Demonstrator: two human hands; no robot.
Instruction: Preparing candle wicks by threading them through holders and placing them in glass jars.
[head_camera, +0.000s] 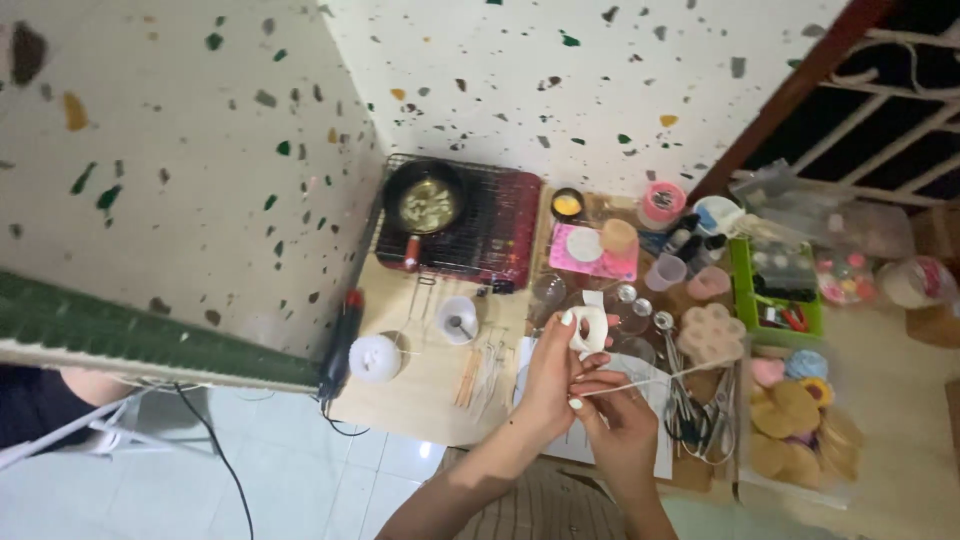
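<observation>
A: Head view. Left hand (553, 375) at centre, clamped on a white roll of cord (587, 330), fingers wrapped around its rim, roll lifted above the wooden board (430, 390).

B: Right hand?

A: Right hand (622, 420) at 5 o'clock of the left, thumb and forefinger pinched together on a thin white strand (660, 378) running toward 3 o'clock from the pinch. Hands touching at the fingertips.

B: Around the hands?

A: White paper sheet (650, 450) under both. Metal scissors and tools (700, 415) at 3 o'clock of the right hand. Flower-shaped beige mould (712, 332) at 2 o'clock. Small white bowl (458, 318) and white round lid (375, 357) at 9 o'clock of the roll; wooden sticks (470, 375) between.

B: Farther off?

A: At 11 o'clock, black pan (425, 200) with pale contents on a red wire-topped stove (490, 230). At 12 o'clock, pink tray (590, 255). At 2 o'clock, green box (775, 290). At 4 o'clock, clear tub of flat brown discs (795, 430).
</observation>
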